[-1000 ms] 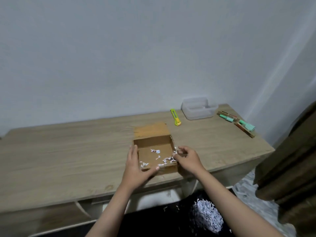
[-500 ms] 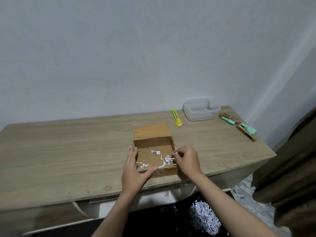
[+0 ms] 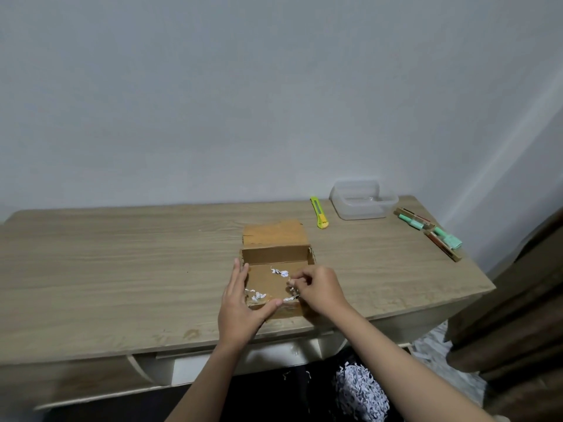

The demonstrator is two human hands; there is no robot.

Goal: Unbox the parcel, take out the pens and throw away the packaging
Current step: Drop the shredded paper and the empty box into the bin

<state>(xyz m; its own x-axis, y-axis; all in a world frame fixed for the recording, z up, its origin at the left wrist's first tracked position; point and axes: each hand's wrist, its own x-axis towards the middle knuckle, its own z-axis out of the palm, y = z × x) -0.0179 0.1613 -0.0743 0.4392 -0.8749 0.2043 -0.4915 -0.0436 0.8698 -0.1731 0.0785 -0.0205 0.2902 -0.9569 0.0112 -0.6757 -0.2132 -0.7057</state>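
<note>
1. An open cardboard box (image 3: pixel 275 278) is seen on the wooden bench (image 3: pixel 122 269), near its front edge, with the lid flap laid flat on the far side.
2. Small white paper scraps (image 3: pixel 259 295) are scattered over the box floor.
3. The left hand (image 3: pixel 240 303) is laid against the left wall of the box – fingers straight and together, thumb stretched along the near wall.
4. The right hand (image 3: pixel 320 289) is held over the right side of the box, fingers curled, with a scrap of paper pinched at the fingertips.
5. The pens (image 3: pixel 432 231) – mint green ones among them – are found at the far right of the bench, on narrow card pieces, well apart from the box.
6. A yellow-green utility knife (image 3: pixel 319 212) is set beyond the box, just left of a clear plastic container (image 3: pixel 362 202) near the wall.
7. A heap of shredded paper (image 3: pixel 361 391) is visible below the bench edge, on a dark surface.
8. A brown curtain (image 3: pixel 518 315) is seen at the right.
</note>
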